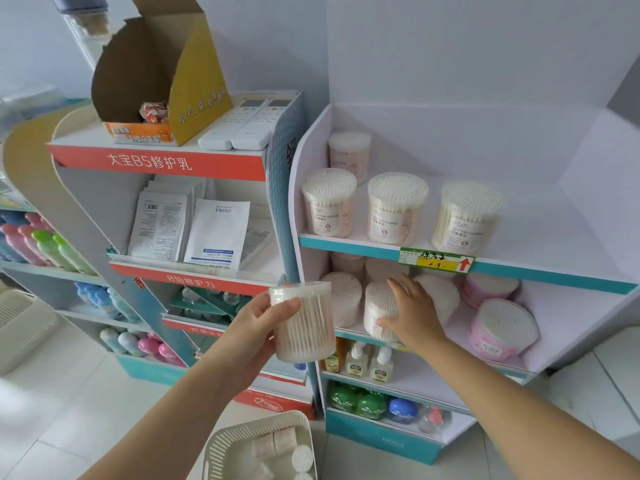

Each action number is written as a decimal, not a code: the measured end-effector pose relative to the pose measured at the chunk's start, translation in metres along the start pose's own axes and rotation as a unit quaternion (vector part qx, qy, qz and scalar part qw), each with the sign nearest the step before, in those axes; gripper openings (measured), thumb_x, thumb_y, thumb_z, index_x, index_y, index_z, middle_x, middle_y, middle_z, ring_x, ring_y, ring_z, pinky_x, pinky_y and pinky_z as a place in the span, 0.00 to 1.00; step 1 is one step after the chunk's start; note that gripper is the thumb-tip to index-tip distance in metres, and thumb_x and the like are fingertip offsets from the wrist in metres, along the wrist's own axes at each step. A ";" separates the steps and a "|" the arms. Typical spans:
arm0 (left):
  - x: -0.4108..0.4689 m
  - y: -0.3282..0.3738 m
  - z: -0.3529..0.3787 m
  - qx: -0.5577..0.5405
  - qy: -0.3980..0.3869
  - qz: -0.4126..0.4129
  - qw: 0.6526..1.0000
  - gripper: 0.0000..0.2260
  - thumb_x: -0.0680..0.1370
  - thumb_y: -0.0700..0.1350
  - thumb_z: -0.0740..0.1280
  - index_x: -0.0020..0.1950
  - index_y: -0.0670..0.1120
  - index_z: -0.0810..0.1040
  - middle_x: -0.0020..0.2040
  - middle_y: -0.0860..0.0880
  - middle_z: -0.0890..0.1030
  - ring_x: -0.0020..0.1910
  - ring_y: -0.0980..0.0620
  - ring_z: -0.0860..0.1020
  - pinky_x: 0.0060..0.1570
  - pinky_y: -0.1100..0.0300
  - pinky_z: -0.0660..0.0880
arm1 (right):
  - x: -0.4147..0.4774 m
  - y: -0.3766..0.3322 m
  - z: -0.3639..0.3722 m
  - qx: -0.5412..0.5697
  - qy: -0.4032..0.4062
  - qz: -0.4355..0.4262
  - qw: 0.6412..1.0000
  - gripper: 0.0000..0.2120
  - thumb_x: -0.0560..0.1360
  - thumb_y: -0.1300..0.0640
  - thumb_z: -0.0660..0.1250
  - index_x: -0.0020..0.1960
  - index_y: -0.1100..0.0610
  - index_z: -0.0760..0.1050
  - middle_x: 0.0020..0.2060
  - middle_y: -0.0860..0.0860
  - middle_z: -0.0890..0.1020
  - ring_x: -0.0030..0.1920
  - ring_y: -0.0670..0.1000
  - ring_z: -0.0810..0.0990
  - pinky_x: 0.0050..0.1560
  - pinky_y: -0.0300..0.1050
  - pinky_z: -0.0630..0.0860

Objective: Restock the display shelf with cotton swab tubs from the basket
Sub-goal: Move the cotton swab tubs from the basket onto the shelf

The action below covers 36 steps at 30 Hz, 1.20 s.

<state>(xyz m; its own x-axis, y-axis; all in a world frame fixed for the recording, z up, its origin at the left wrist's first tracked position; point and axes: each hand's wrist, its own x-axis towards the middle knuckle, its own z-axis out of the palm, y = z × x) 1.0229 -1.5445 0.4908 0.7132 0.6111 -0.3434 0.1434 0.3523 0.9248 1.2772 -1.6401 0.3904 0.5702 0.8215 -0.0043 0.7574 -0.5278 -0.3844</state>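
Pale floor tiles run under a white cardboard display shelf (pixel 313 157) with teal front edges, set against a plain wall beside a red-trimmed stand (pixel 156 162) of sachets. On the top level four cotton swab tubs (pixel 396 207) stand upright, three along the front edge and one behind at the left, above a yellow price tag (pixel 436 260). The level below carries more tubs, with pink tubs (pixel 502 330) at the right end. The right grip (pixel 412 306) lies open on a front tub (pixel 375 311) of that level, fingers spread over its top and thumb against its side. The left grip (pixel 266 320) is closed around a held tub (pixel 304 327), upright in the air just left of the shelf's edge. Below, at the bottom of the view, a white slotted basket (pixel 221 452) holds several more tubs lying on their sides.
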 end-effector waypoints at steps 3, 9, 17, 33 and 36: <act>-0.003 0.011 0.013 0.003 -0.010 0.022 1.000 0.43 0.51 0.61 0.80 0.62 0.46 0.74 0.53 0.45 0.82 0.54 0.45 0.81 0.48 0.52 0.80 | -0.024 -0.006 -0.013 0.059 0.003 -0.004 0.998 0.37 0.71 0.50 0.71 0.75 0.55 0.58 0.74 0.52 0.60 0.74 0.53 0.58 0.73 0.47 0.55; -0.010 0.044 0.051 0.019 -0.035 0.084 0.996 0.31 0.62 0.51 0.78 0.62 0.47 0.74 0.52 0.48 0.83 0.53 0.49 0.82 0.46 0.56 0.80 | -0.077 -0.041 -0.090 0.378 0.057 -0.047 0.923 0.16 0.73 0.59 0.70 0.57 0.45 0.72 0.51 0.40 0.80 0.52 0.38 0.78 0.61 0.47 0.75; -0.017 0.065 0.125 0.004 -0.103 0.145 0.984 0.31 0.62 0.41 0.78 0.63 0.45 0.72 0.54 0.44 0.83 0.53 0.45 0.82 0.49 0.51 0.79 | -0.126 -0.058 -0.169 0.415 0.036 -0.068 0.906 0.46 0.59 0.44 0.78 0.69 0.36 0.54 0.60 0.37 0.71 0.59 0.41 0.75 0.57 0.39 0.76; 0.032 0.124 0.124 0.422 0.025 0.372 0.826 0.20 0.74 0.47 0.71 0.65 0.50 0.74 0.62 0.54 0.77 0.62 0.54 0.74 0.63 0.60 0.68 | -0.100 -0.020 -0.276 0.399 0.324 0.068 0.855 0.50 0.61 0.61 0.79 0.72 0.40 0.55 0.60 0.44 0.70 0.60 0.48 0.72 0.60 0.48 0.74; 0.045 0.133 0.113 0.550 0.048 0.393 0.735 0.23 0.75 0.52 0.68 0.68 0.51 0.70 0.66 0.53 0.74 0.65 0.51 0.70 0.63 0.61 0.64 | -0.078 -0.030 -0.281 0.396 0.324 0.065 0.857 0.50 0.60 0.60 0.79 0.72 0.40 0.55 0.63 0.44 0.69 0.63 0.50 0.71 0.64 0.53 0.72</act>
<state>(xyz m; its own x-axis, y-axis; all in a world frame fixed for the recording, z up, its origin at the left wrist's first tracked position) 1.1517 -1.5504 0.6170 0.8285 0.3850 0.4066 0.2183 -0.8908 0.3986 1.2993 -1.7495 0.6612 0.8846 0.3397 0.3193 0.3663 -0.0827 -0.9268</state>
